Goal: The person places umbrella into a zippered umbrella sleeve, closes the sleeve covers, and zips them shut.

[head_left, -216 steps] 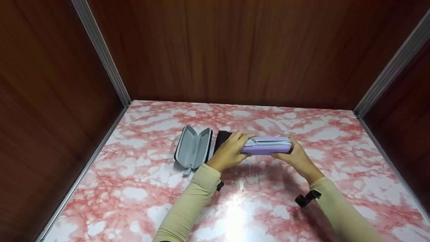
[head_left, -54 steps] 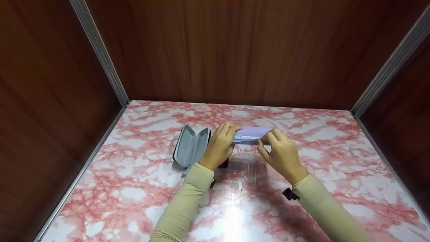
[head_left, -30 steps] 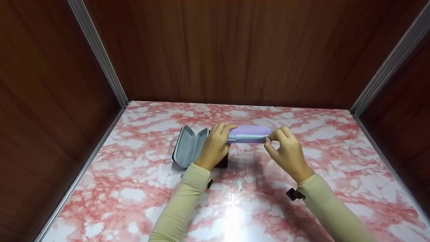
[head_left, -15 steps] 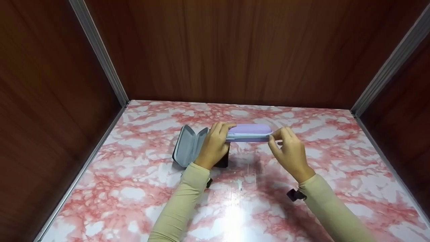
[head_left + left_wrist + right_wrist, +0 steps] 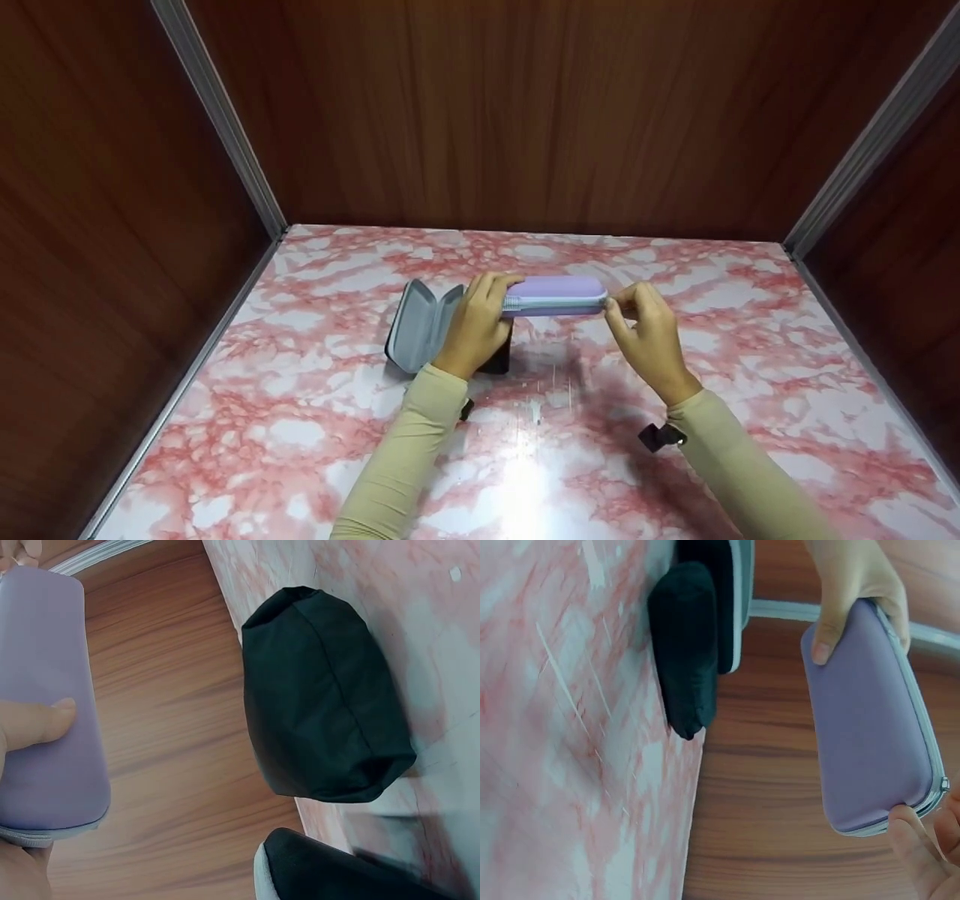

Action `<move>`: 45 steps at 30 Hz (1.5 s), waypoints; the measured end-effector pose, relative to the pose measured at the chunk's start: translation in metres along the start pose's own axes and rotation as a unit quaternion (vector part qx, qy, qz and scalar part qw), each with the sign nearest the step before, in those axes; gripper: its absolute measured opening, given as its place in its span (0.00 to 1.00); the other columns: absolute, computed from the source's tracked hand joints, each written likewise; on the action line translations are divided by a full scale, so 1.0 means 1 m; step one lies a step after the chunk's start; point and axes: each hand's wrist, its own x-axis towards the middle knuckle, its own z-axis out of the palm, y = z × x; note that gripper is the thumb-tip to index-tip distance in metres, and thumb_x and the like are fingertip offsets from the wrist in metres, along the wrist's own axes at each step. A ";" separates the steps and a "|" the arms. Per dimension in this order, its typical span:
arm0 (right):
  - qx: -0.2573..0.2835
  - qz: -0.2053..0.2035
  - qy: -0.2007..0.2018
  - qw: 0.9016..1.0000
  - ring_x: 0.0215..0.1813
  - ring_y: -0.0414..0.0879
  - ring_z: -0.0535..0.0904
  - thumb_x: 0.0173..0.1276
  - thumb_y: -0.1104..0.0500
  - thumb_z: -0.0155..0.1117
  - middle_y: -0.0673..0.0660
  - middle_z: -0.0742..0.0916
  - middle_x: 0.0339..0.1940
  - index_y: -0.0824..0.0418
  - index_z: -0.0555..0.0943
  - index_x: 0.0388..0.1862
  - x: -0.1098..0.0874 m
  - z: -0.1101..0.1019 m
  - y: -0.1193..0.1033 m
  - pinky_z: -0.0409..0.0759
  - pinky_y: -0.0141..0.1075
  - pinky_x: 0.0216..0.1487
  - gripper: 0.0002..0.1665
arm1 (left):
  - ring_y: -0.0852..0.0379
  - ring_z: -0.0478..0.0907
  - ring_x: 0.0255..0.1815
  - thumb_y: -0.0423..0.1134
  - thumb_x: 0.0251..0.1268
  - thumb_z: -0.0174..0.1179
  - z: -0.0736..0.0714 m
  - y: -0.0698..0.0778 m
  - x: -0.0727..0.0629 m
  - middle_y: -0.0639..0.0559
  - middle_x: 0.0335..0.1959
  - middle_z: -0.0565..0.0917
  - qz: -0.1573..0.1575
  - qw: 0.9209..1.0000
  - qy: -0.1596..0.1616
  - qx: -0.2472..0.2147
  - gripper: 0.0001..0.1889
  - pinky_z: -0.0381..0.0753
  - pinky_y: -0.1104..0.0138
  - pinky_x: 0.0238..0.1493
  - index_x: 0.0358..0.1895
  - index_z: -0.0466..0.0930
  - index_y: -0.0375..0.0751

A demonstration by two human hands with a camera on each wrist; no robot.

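A purple hard-shell zip case [image 5: 559, 286] is held up above the table, its pale zip [image 5: 559, 304] towards me. My left hand [image 5: 476, 322] grips its left end, the thumb [image 5: 41, 724] lying flat along one purple face in the left wrist view. Over at the right front corner, my right hand [image 5: 649, 337] pinches the zip's pull between thumb and fingertips. The metal slider [image 5: 945, 784] shows beside those fingers in the right wrist view. Along the front, the zip's two edges lie together. My left hand hides the case's left end.
A second case [image 5: 412, 330], grey inside and black outside, stands unfolded on the table left of my left hand. Close by is a black fabric pouch [image 5: 322, 697], partly behind that hand in the head view. Wood-patterned walls [image 5: 525, 112] enclose the red-and-white marbled table [image 5: 300, 435].
My right hand has gone from gripping the case's right end to pinching the zip pull and drawing it rightward to the corner, closing the front gap. The case has shifted slightly left.
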 end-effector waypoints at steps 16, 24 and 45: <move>0.035 0.085 0.032 0.995 0.29 0.37 0.75 0.64 0.76 0.65 0.59 0.82 0.30 0.69 0.77 0.30 0.000 0.003 -0.008 0.71 0.22 0.31 0.07 | 0.49 0.74 0.53 0.18 0.41 0.64 0.002 0.000 -0.003 0.47 0.50 0.78 -0.014 1.000 -0.006 0.022 0.33 0.74 0.58 0.55 0.57 0.78 0.40; 0.085 0.143 0.031 0.986 0.29 0.41 0.82 0.67 0.77 0.58 0.66 0.86 0.28 0.76 0.75 0.32 0.010 -0.004 -0.036 0.74 0.22 0.31 0.03 | 0.48 0.74 0.53 0.18 0.41 0.63 0.001 0.001 -0.002 0.47 0.50 0.78 -0.017 1.000 -0.002 0.016 0.33 0.74 0.57 0.55 0.57 0.78 0.40; 0.195 0.144 -0.126 0.962 0.61 0.52 0.75 0.63 0.78 0.63 0.70 0.75 0.65 0.73 0.62 0.73 0.009 -0.016 -0.022 0.72 0.44 0.64 0.39 | 0.50 0.72 0.55 0.23 0.47 0.72 0.002 -0.001 0.001 0.49 0.50 0.79 -0.062 0.987 0.022 -0.149 0.26 0.68 0.58 0.61 0.54 0.80 0.40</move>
